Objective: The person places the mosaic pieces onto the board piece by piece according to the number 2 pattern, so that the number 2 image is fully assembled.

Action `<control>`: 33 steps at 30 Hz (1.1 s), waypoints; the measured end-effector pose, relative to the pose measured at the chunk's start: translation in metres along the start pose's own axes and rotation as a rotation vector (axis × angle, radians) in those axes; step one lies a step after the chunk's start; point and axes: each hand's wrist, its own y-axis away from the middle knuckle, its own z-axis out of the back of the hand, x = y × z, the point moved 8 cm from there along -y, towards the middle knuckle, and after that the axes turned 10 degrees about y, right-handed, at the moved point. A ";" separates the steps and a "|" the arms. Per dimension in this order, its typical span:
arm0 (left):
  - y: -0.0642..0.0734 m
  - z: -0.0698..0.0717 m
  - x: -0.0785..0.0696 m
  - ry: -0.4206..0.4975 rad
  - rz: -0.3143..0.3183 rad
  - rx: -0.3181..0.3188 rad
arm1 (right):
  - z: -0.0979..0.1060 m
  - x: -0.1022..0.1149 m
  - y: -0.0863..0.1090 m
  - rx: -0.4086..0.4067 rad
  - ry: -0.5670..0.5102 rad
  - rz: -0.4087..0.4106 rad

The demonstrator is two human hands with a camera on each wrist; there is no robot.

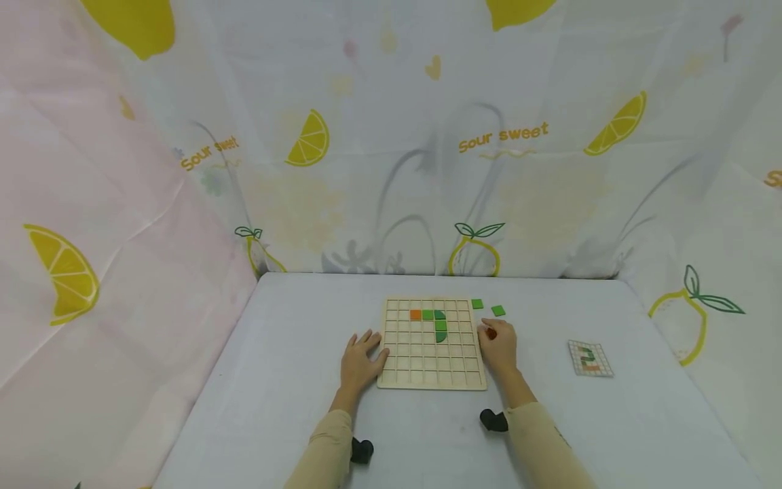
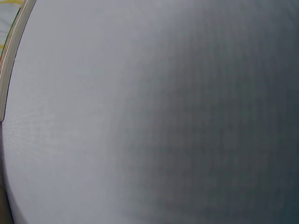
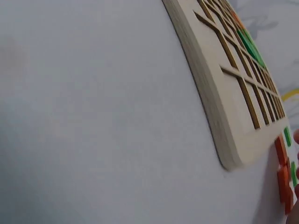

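A pale wooden grid board [image 1: 432, 367] lies flat on the table. Set in its upper cells are an orange square tile [image 1: 415, 315], green square tiles [image 1: 427, 315] and dark green rounded tiles [image 1: 440, 337]. My left hand [image 1: 359, 365] rests at the board's left edge, fingers spread and thumb over the rim. At the right edge, my right hand [image 1: 499, 345] has its fingers curled round orange tiles [image 3: 284, 184], partly hidden in the head view. Beyond that hand lie two loose green tiles [image 1: 477, 303]. Only bare tabletop and a strip of board edge fill most of the left wrist view.
To the right, a small card [image 1: 590, 358] printed with a coloured grid pattern lies on the white table [image 1: 293, 319]. Black wrist devices [image 1: 493, 420] sit beside both sleeves. A lemon-print cloth [image 1: 391, 170] hangs behind the table and along its sides.
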 end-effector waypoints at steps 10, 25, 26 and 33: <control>-0.001 0.002 0.002 0.003 -0.006 -0.008 | -0.005 -0.042 -0.036 0.271 0.296 -0.187; -0.001 -0.001 0.001 0.037 0.038 0.023 | -0.011 -0.045 -0.039 0.347 0.313 -0.213; -0.001 -0.001 0.001 0.033 0.039 0.024 | -0.010 -0.045 -0.038 0.345 0.309 -0.228; 0.001 -0.002 0.002 0.008 0.041 0.036 | -0.007 -0.046 -0.038 0.408 0.266 -0.283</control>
